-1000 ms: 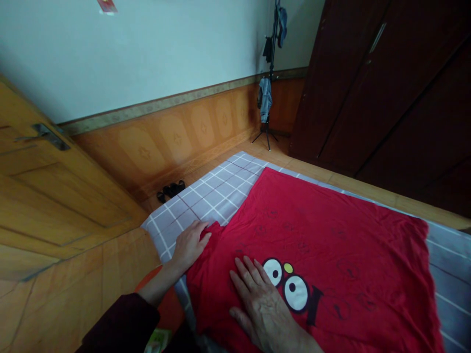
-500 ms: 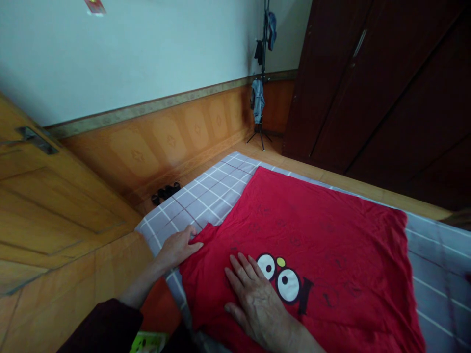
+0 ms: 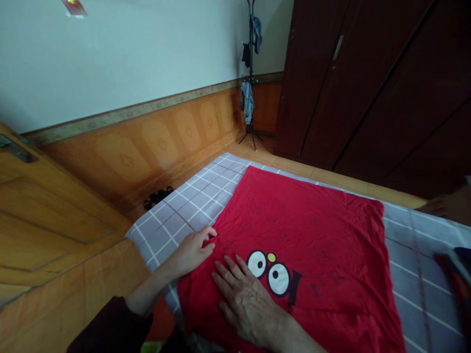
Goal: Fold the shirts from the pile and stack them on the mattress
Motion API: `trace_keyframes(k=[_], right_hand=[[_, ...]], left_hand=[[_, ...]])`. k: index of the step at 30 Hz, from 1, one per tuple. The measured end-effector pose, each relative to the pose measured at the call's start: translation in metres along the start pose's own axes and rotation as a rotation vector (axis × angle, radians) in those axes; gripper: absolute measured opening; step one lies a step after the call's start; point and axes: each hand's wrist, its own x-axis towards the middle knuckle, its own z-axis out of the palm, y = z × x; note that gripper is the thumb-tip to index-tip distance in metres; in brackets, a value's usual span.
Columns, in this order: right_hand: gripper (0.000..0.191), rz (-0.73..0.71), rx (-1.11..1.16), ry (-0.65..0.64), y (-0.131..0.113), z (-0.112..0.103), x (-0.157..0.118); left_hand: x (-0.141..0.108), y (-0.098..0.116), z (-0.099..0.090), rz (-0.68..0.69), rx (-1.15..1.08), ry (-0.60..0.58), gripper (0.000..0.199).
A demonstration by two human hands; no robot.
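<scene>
A red cloth garment [image 3: 312, 220] with a cartoon print of two big white eyes lies spread over a grey checked bed cover [image 3: 191, 196]. At the garment's left edge, my left hand [image 3: 195, 247] pinches a fold of the red fabric between thumb and fingers. My right hand [image 3: 250, 299] rests flat on the garment, palm down with fingers stretched, just left of the printed eyes. Small wrinkles run across the fabric, mostly near its right side.
A wooden door [image 3: 51, 211] stands at the left, with dark shoes [image 3: 157, 197] on the floor behind the bed. A coat rack [image 3: 251, 73] is in the corner beside a dark wardrobe [image 3: 368, 98]. Dark, blurred items [image 3: 456, 274] lie at the right edge.
The view has turned to the right. My left hand has moved up along the garment's left edge, pulling in fabric there. My right hand stays flat beside the printed eyes.
</scene>
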Motion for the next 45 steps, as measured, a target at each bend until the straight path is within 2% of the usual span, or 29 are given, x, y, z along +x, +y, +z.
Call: trace_keyframes(k=[3, 5, 7, 9, 11, 13, 15, 18, 21, 29, 36, 39, 45], right_hand=[[0.048, 0.089, 0.047, 0.132, 0.000, 0.003, 0.001], [0.029, 0.224, 0.126, 0.304, 0.002, 0.005, 0.004], [0.021, 0.361, 0.196, 0.509, 0.006, 0.005, 0.005], [0.022, 0.429, 0.197, 0.693, 0.011, 0.005, 0.005], [0.035, 0.419, 0.137, 0.786, 0.014, 0.004, 0.003], [0.049, 0.365, 0.064, 0.755, 0.015, 0.004, 0.001], [0.054, 0.306, 0.001, 0.632, 0.014, 0.007, 0.000], [0.048, 0.298, -0.059, 0.434, 0.012, 0.011, -0.001], [0.039, 0.347, -0.077, 0.352, 0.012, 0.012, 0.000], [0.036, 0.354, -0.075, 0.379, 0.012, 0.009, 0.001], [0.039, 0.328, -0.152, 0.323, 0.012, 0.017, -0.002], [0.041, 0.316, -0.172, 0.315, 0.011, 0.016, -0.002], [0.022, 0.323, -0.261, 0.408, 0.013, 0.015, 0.001]], left_hand=[[0.007, 0.018, 0.014, 0.003, -0.192, -0.105, 0.038], [0.011, 0.024, 0.018, -0.047, -0.344, -0.213, 0.049], [0.015, 0.023, 0.017, -0.082, -0.452, -0.282, 0.054], [0.020, 0.018, 0.013, -0.075, -0.455, -0.252, 0.049], [0.027, 0.012, 0.009, -0.033, -0.345, -0.153, 0.039], [0.036, 0.005, 0.007, 0.046, -0.174, -0.038, 0.030], [0.045, -0.002, 0.009, 0.131, -0.014, 0.058, 0.025], [0.056, -0.012, 0.015, 0.185, 0.087, 0.121, 0.023], [0.061, -0.019, 0.019, 0.203, 0.105, 0.129, 0.018], [0.064, -0.029, 0.013, 0.300, -0.045, 0.024, 0.014], [0.066, -0.026, 0.019, 0.265, -0.075, 0.110, 0.013], [0.065, -0.025, 0.022, 0.255, -0.083, 0.109, 0.013], [0.066, -0.027, 0.028, 0.237, -0.036, 0.085, 0.015]])
